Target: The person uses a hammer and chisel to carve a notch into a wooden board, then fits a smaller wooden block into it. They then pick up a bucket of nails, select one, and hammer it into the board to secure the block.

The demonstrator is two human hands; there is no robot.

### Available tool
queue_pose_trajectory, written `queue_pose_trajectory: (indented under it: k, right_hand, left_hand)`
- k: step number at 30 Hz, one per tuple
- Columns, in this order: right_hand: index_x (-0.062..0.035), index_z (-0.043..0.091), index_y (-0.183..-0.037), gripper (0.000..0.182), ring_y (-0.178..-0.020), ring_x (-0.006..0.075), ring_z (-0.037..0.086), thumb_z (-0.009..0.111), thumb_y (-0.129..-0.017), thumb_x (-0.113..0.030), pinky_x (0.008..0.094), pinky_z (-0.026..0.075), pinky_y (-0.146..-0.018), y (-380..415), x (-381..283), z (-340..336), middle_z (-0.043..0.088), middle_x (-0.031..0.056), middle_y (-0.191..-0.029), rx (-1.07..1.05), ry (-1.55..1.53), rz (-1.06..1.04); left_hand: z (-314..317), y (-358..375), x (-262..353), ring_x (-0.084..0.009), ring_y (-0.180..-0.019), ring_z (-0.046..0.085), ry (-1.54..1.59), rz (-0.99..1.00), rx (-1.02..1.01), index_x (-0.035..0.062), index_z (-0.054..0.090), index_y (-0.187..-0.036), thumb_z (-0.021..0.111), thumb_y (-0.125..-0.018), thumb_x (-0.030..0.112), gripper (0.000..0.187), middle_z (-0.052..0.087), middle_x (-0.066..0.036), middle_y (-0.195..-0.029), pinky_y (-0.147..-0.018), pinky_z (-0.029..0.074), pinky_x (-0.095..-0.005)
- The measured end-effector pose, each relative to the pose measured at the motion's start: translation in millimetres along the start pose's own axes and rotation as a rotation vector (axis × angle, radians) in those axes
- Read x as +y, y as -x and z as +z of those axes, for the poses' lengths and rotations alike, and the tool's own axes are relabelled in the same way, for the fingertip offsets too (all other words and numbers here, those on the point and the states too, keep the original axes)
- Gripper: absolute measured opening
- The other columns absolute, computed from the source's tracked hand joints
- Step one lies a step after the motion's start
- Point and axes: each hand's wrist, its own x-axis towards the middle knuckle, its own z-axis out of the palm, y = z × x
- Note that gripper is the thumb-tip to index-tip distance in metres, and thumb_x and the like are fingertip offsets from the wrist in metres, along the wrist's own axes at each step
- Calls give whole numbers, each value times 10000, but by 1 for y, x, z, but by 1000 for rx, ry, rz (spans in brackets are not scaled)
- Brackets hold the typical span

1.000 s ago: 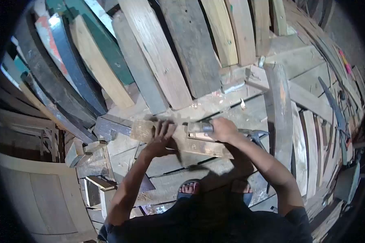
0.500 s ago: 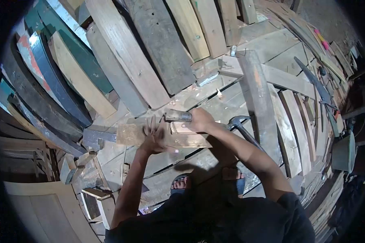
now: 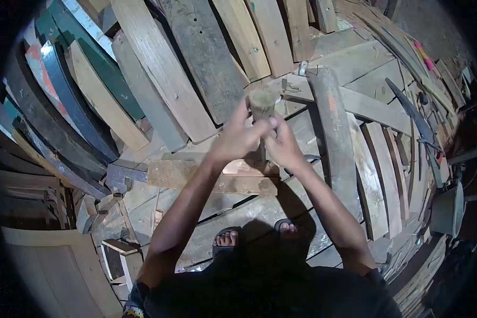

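Observation:
Both my hands are raised over the work, close together, with the fingers wrapped round a wooden-handled tool (image 3: 263,100). Its thick round butt points up toward me. A narrow shaft, like a chisel's, shows below my fingers; its tip is hard to make out. My left hand (image 3: 237,139) grips from the left and my right hand (image 3: 284,144) from the right, thumbs near each other. Beneath them a wooden board (image 3: 183,176) lies flat across the floor planks, with a lighter patch near its right part. A claw hammer (image 3: 314,158) is mostly hidden behind my right forearm.
Several long boards (image 3: 206,58) lean in a row ahead. A thick grey beam (image 3: 336,127) and slatted pieces (image 3: 379,175) lie to the right, with a handsaw (image 3: 411,111) beyond. A small wooden box frame (image 3: 123,259) stands at lower left. My sandalled feet (image 3: 228,238) are just below the board.
My left hand has left the board and joined my right hand on the tool. The tool has risen and turned from lying sideways to butt end up.

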Motion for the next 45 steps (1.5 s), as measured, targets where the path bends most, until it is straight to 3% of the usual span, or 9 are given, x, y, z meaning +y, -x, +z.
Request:
queue_pose_trajectory:
  k: [3,6,10,13,20,24,28,34,45]
  right_hand:
    - [73,602,-1336,446,-1221,429,653,688,-928,-85,501,498,-1043,10,38,8,643,292,-1306,86,51,-186]
    - [72,614,-1329,458,-1199,474,631,730,-919,-96,512,493,-1034,27,47,1,647,286,-1291,47,200,-65]
    - [48,649,-1318,547,-1198,466,607,852,-870,-191,509,491,-1041,62,26,-34,652,266,-1260,-239,336,43]
    - [18,626,-1368,635,-1192,457,606,872,-865,-282,536,490,-1014,125,57,-66,648,250,-1304,-114,728,104]
    - [-37,645,-1367,521,-1193,352,611,743,-907,-261,500,471,-939,204,87,-93,712,159,-1201,-141,1358,316]
    - [-29,686,-1001,184,-951,405,709,706,-936,-200,532,511,-820,198,92,-106,758,179,-949,-141,1212,238]
    - [55,615,-1131,365,-852,562,687,707,-1033,-283,604,533,-736,202,71,-98,737,293,-995,-148,701,498]
    - [49,589,-1204,410,-762,364,730,667,-1071,-331,478,530,-706,231,41,-111,711,273,-845,-88,433,766]
    - [-25,653,-1065,409,-522,76,444,518,-1149,-401,293,328,-481,249,-27,-158,466,-49,-650,250,354,851]
  left_hand:
    - [20,-2,13,-148,-1028,680,-64,-190,-68,0,656,-1277,784,-930,200,420,739,-62,-1119,-955,555,-355]
    - [37,4,-43,-198,-906,735,-242,110,128,-28,665,-1205,815,-872,150,406,768,-118,-1035,-838,594,-386]
    - [59,10,-12,-384,-975,768,-438,46,56,-49,650,-1134,864,-769,141,464,741,-265,-1042,-826,587,-448]
    - [92,19,-17,-488,-879,716,-521,271,16,-22,642,-1157,841,-692,108,523,707,-257,-891,-792,579,-537]
    - [112,22,-47,-465,-839,726,-581,340,-186,26,664,-1080,819,-671,134,450,731,-219,-862,-737,596,-524]
    - [113,26,-58,-465,-906,736,-446,190,-122,37,679,-1120,833,-684,175,483,758,-236,-938,-790,601,-530]
    - [129,32,-53,-482,-936,729,-413,229,-309,42,680,-1269,859,-680,206,638,752,-261,-960,-842,602,-521]
    - [128,15,-50,-450,-1096,706,-338,229,-485,19,620,-1186,878,-677,205,601,728,-248,-1094,-935,581,-486]
    - [131,1,-66,-487,-971,718,-360,150,-240,-12,698,-1106,876,-711,235,499,736,-281,-987,-839,587,-531]
